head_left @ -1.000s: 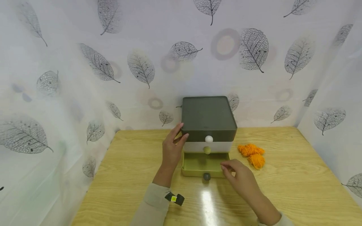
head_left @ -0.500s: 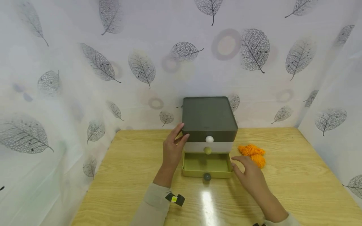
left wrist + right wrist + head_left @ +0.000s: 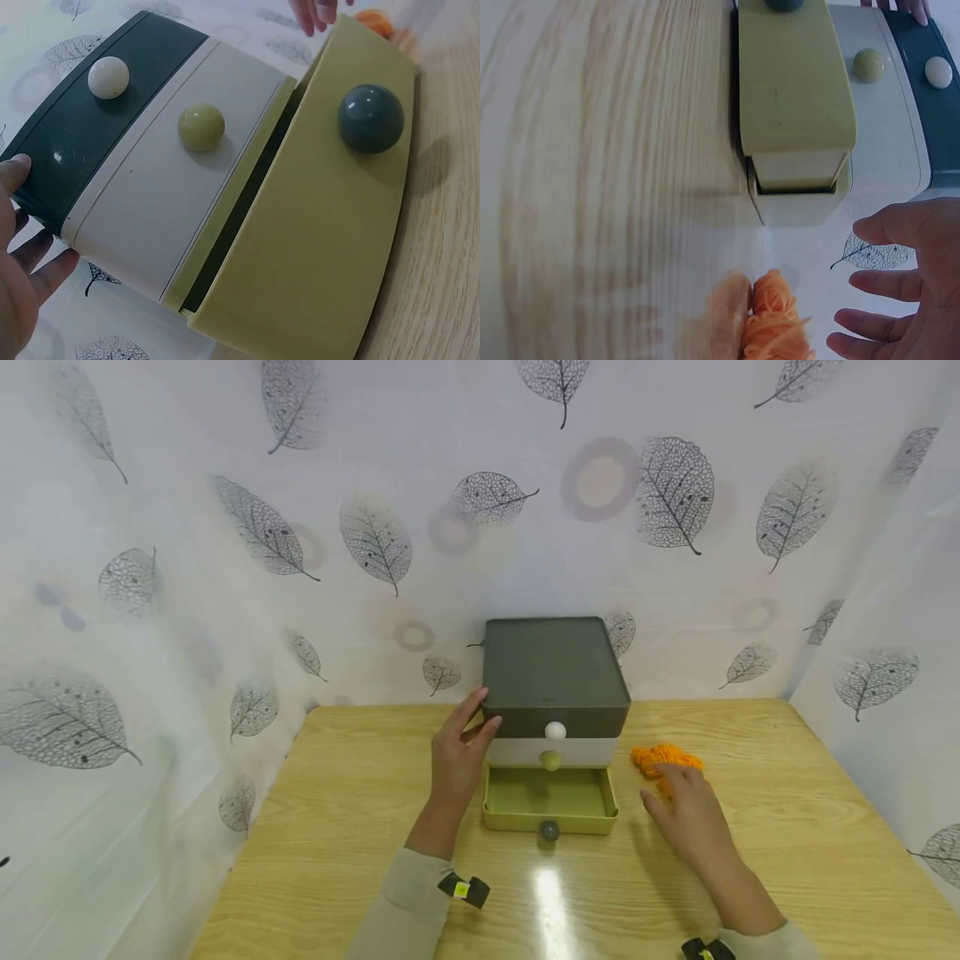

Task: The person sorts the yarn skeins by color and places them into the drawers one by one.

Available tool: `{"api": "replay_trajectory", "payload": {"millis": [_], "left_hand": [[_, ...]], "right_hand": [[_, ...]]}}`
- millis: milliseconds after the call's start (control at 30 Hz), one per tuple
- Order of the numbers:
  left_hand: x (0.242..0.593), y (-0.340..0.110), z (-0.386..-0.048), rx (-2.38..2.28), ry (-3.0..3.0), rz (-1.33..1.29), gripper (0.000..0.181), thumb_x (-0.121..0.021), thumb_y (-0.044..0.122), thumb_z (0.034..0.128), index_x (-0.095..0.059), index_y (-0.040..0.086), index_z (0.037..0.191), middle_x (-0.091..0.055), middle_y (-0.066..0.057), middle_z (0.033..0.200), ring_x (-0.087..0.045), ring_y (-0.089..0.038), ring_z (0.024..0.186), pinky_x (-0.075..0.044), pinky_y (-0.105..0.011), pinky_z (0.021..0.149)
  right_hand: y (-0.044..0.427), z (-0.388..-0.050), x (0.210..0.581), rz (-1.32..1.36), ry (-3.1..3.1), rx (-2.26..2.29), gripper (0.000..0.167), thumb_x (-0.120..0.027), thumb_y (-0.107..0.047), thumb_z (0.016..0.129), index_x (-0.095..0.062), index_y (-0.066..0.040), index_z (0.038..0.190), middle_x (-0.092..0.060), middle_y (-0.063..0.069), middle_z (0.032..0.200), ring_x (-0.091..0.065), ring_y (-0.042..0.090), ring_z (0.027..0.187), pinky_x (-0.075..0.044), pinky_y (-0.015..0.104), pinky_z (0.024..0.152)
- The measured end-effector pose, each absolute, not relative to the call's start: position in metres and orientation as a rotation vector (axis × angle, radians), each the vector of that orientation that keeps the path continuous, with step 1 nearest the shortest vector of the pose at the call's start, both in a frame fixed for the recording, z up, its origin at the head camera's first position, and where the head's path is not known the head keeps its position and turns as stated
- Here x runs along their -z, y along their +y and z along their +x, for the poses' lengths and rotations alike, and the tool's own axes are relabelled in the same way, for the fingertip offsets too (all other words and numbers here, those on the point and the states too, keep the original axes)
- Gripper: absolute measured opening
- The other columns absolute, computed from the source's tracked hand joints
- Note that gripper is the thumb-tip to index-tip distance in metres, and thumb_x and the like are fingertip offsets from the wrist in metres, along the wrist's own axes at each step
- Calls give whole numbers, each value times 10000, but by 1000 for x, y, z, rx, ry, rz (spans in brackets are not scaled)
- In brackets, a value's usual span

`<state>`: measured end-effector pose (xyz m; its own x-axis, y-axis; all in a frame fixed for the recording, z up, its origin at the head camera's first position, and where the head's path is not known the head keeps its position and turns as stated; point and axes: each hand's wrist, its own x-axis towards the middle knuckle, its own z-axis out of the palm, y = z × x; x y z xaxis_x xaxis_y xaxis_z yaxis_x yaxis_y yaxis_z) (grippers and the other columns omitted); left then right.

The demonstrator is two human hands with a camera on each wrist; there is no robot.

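A small three-tier drawer box (image 3: 555,660) stands on the table, dark green on top, white in the middle, olive green below. Its bottom drawer (image 3: 551,823) is pulled out, and nothing shows inside. My left hand (image 3: 457,756) rests against the box's left side, fingers on the dark top tier (image 3: 90,112). Over by the orange yarn (image 3: 663,758), my right hand (image 3: 693,818) hovers with spread fingers and partly hides it in the head view. In the right wrist view the yarn (image 3: 776,322) lies apart from the fingertips, and the hand (image 3: 907,292) holds nothing.
Round knobs front the drawers: a white one (image 3: 555,731), an olive one (image 3: 551,761) and a dark grey-green one (image 3: 550,831). A leaf-patterned curtain (image 3: 420,527) hangs behind the wooden table (image 3: 352,810) and along both sides.
My right hand has moved right, from the bottom drawer's right front corner to the orange yarn, its fingers spreading. The left hand and the box have stayed put.
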<state>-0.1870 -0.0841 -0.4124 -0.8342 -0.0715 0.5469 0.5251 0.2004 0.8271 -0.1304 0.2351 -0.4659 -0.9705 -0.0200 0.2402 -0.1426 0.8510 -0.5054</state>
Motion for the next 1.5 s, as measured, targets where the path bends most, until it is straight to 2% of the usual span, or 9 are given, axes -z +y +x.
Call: {"api": "replay_trajectory", "payload": {"millis": [700,1133,1500], "left_hand": [[410,-86,-184,1709,-2013,-412,447,-712,34,920,-619,15,1357,-588,-172,1441,-602,-361,1292,-585,-464,959],[409,-85,-185,1694,-2005,-429,445,-711,20,916,-617,-3,1350,-592,-197,1426,-609,-372,1278,-589,-453,949],[409,-85,-185,1692,-2018,-415,443,-710,30,919,-619,6,1352,-592,-191,1430,-611,-363,1280,-591,-447,947]], "right_hand": [[256,-141,481,39,-2952,-740,551,-631,-251,991,-526,168,1334,-454,437,1317,-476,612,1174,-438,716,963],[263,-140,485,21,-3088,-735,465,-645,-88,946,-536,136,1339,-494,408,1272,-544,562,1119,-494,659,898],[264,-139,486,28,-3084,-742,469,-659,-95,936,-547,120,1338,-506,401,1260,-558,558,1101,-506,653,868]]}}
